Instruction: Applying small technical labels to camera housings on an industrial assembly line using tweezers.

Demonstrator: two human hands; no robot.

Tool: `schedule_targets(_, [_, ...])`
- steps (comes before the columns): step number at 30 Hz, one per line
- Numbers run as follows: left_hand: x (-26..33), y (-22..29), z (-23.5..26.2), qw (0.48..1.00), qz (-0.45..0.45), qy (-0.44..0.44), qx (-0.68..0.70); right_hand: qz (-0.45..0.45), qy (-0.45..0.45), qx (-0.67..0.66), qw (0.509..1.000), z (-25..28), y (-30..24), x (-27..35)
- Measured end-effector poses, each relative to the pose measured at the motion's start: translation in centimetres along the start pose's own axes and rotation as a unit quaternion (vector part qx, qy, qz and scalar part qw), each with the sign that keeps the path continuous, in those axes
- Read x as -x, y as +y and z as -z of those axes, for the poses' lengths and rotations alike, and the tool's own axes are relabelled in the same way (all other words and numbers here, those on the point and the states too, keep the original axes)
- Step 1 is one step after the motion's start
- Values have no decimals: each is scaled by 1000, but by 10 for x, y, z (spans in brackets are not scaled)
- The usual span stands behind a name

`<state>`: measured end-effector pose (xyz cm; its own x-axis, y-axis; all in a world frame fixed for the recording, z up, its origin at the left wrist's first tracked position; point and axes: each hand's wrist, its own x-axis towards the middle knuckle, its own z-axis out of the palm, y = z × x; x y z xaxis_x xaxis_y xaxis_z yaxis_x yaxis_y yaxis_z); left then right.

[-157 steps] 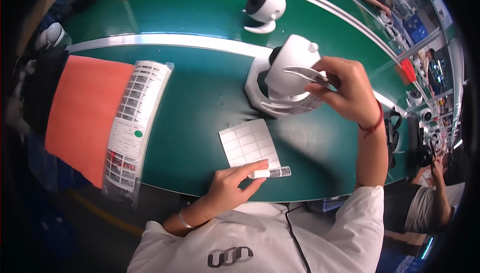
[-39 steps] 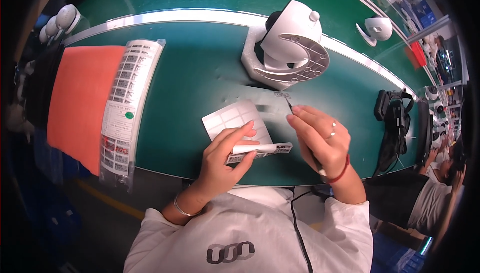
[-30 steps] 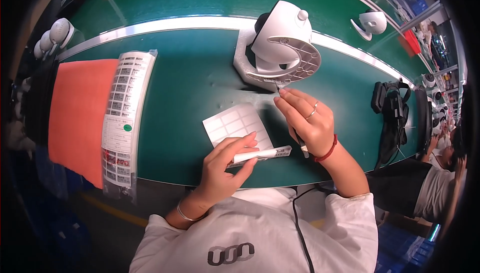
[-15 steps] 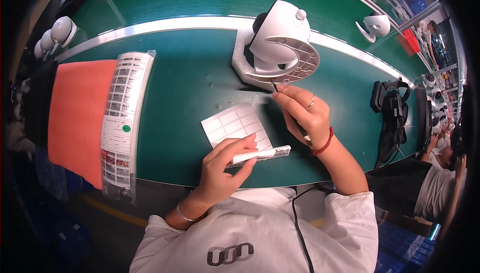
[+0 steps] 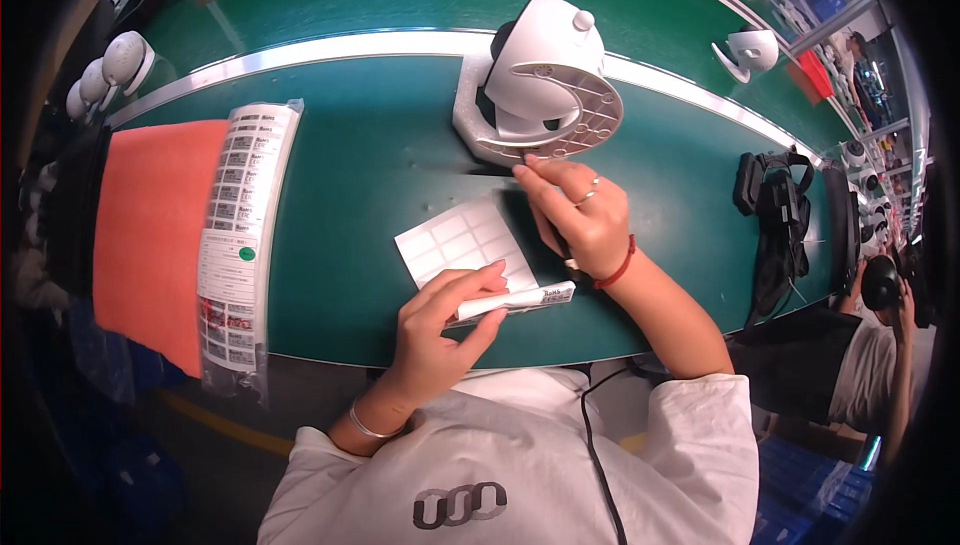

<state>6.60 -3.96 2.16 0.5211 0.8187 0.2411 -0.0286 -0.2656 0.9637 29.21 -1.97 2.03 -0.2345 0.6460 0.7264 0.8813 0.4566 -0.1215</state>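
My left hand (image 5: 440, 320) holds a sheet of labels (image 5: 468, 243) on the table, its near edge curled up into a roll between thumb and fingers. My right hand (image 5: 585, 220) is closed in a pinch around a thin dark tool (image 5: 562, 245), mostly hidden by the palm; its kind does not show. The pinching fingertips are at the lower rim of a white device (image 5: 548, 55) with a rounded body and a round ribbed base. It lies tilted, its underside toward me, on a white foam block (image 5: 468, 110).
On the left, a plastic-sleeved stack of printed label sheets (image 5: 240, 235) lies beside an orange cloth (image 5: 155, 235). Black straps and gear (image 5: 775, 215) are on the right. Beyond the white rail stand more white devices (image 5: 125, 60), (image 5: 750, 50). A co-worker (image 5: 870, 375) is at far right.
My right hand has shifted slightly left, its fingertips still at the device's base rim. The whole view has moved a little. My left hand keeps its hold on the label sheet.
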Motion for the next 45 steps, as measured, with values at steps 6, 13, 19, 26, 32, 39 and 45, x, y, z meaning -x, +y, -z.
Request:
schedule_targets(6, [2,-1,1,1000,0,9,13,-70,20,-60,996,18,-14,-14])
schedule_targets(13, [3,-3,0,1000,5,23,12,-259,26,-220,940,88,9,-56])
schedule_targets(19, [1,0,2,1000,-10,18,-14,-99,-215,-38,971,75,42,-105])
schedule_targets(26, [1,3,3,999,10,22,-24,-34,-100,156,982,45,96,-103])
schedule_targets(32, [5,0,2,1000,-2,19,-22,-11,-138,346,928,-22,226,-70])
schedule_targets(39, [4,-2,1,998,-40,34,-36,-178,-162,259,935,-42,250,-31])
schedule_targets(45, [6,0,1,998,-10,26,-54,-275,-122,207,931,-13,202,-13])
